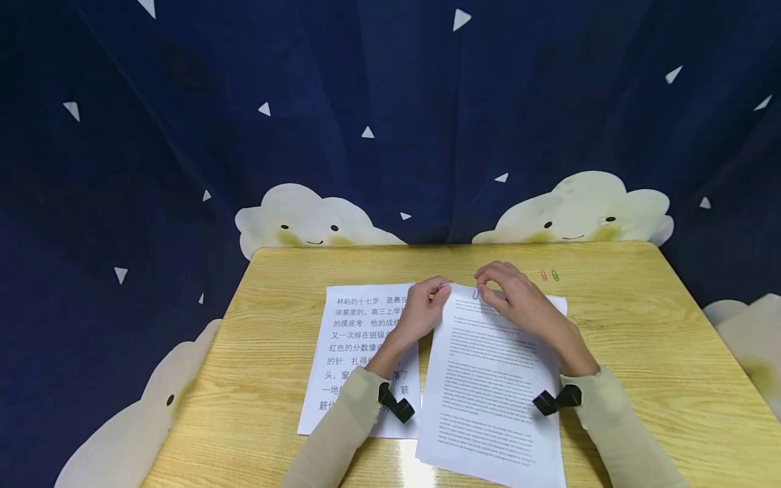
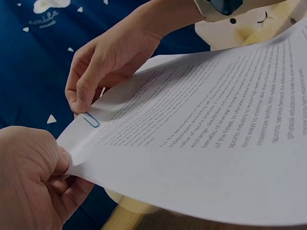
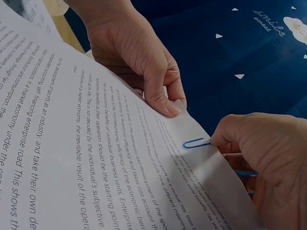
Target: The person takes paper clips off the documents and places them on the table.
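Note:
Printed sheets (image 1: 488, 393) with small English text are held up at their top edge. My left hand (image 1: 425, 308) pinches their top left corner between thumb and fingers. A blue paper clip (image 3: 195, 143) straddles the top edge, one loop lying over the text side and another part showing behind the paper. Thumb and fingers of my right hand (image 1: 518, 298) pinch the clip at that edge, as the right wrist view shows. How many sheets there are, I cannot tell.
A page with large Chinese characters (image 1: 360, 339) lies on the wooden table (image 1: 262, 379) to the left, partly under my left forearm. Beyond my right hand lie a red paper clip (image 1: 544, 275) and a green paper clip (image 1: 555, 275). A dark blue curtain (image 1: 415, 81) hangs behind.

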`<state>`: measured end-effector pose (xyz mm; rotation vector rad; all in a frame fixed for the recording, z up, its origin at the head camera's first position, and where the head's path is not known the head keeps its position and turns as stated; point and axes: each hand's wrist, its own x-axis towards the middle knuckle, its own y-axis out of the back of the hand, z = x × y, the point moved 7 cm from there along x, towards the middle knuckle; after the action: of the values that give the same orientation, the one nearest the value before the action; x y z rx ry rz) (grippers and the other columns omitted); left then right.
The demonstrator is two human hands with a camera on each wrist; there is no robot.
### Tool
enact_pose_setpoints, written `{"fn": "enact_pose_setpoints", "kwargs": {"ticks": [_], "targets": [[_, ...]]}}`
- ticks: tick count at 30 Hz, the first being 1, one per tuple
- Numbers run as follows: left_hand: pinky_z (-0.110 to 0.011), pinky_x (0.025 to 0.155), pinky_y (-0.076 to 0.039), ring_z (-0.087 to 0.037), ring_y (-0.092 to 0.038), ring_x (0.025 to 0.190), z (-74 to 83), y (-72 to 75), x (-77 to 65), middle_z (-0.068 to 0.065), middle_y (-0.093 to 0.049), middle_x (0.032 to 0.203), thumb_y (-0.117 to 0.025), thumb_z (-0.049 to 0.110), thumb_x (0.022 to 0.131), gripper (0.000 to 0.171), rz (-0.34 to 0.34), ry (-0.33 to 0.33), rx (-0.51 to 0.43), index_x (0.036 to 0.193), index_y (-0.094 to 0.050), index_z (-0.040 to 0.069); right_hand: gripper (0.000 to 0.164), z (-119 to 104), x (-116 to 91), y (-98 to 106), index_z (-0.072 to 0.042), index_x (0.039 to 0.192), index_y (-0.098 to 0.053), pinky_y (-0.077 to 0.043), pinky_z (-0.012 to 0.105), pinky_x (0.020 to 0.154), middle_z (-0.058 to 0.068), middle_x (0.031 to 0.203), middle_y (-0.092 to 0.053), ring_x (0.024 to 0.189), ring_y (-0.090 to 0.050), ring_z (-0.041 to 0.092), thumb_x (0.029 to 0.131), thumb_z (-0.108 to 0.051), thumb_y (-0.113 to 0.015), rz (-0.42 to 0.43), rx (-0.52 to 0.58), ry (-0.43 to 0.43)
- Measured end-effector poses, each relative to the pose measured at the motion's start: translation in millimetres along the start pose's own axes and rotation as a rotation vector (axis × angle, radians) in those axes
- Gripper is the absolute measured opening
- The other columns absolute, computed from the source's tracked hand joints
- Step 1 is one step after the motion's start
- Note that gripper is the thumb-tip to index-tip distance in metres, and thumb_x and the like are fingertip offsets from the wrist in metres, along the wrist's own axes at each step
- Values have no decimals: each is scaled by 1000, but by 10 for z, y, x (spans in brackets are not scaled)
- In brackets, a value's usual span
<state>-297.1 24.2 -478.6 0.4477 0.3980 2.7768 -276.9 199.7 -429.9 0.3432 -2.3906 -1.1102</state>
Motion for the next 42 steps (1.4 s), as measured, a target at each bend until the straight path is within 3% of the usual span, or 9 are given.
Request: {"fn": "enact_pose_setpoints", "kwargs": {"ticks": [6, 14, 26, 34, 42], "targets": [[-22, 57, -47, -13, -61, 65, -2, 3, -4, -11, -73, 94, -54, 12, 109, 23, -1, -1, 5, 110, -76, 4, 12, 10, -7, 28, -10, 107, -71, -46, 53, 103, 10, 127, -66, 122, -56, 29, 107, -16, -60, 3, 7, -18], [-21, 55, -47, -9, -60, 64, -20, 10, -5, -10, -72, 92, -53, 11, 109, 22, -7, -5, 27, 109, -75, 4, 13, -1, -10, 35, -11, 107, -71, -47, 53, 102, 9, 126, -66, 121, -57, 29, 107, -17, -60, 6, 9, -14], [-22, 59, -48, -10, -61, 68, -13, 8, -10, -9, -71, 94, -53, 12, 110, 23, -6, 11, 19, 108, -75, 5, 13, 0, -4, 62, -10, 106, -72, -47, 52, 101, 9, 125, -67, 121, -58, 29, 107, -17, -61, 19, 17, -9], [-21, 59, -47, -25, -64, 70, -12, 8, -12, -15, -73, 95, -53, 15, 110, 25, -5, -3, 0, 111, -76, 3, 13, -8, -2, 72, -10, 104, -72, -47, 51, 100, 10, 124, -68, 120, -58, 28, 107, -16, -61, 19, 17, 4], [-22, 62, -49, -12, -62, 70, -17, 10, -12, -9, -71, 93, -53, 13, 110, 23, -12, 7, 0, 109, -75, 6, 13, 0, -4, 77, -11, 105, -72, -47, 52, 101, 10, 124, -68, 121, -58, 29, 107, -18, -61, 19, 19, -13]]}}
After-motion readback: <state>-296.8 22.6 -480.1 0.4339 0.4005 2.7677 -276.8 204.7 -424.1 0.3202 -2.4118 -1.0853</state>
